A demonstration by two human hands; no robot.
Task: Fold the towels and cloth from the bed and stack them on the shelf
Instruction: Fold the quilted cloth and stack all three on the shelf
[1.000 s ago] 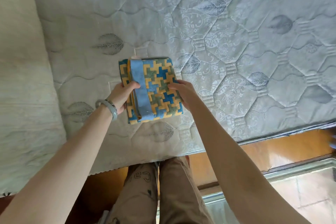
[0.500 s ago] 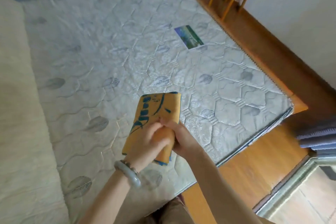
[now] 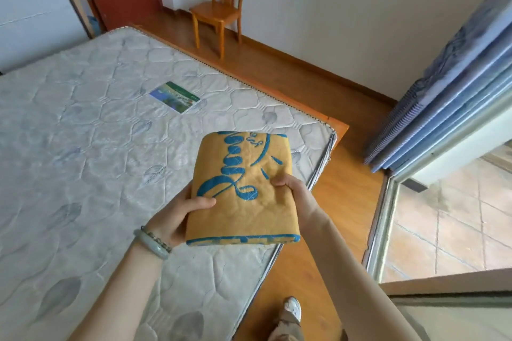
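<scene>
Quilted mattress (image 3: 83, 147) below, folded orange towel (image 3: 243, 188) gripped between left hand (image 3: 177, 216) and right hand (image 3: 296, 194), fingers (image 3: 279, 181) curled round its sides.

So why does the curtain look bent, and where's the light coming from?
Head view: the wide-angle lens bows the curtain and tilts the chair near the edges; daylight seemingly enters through the glass door, glossing the wooden floor; the folded towel, left hand and right hand look sharp.

bright daylight from the glass door (image 3: 448, 219) at right, soft shadows, wide-angle bending at edges
</scene>
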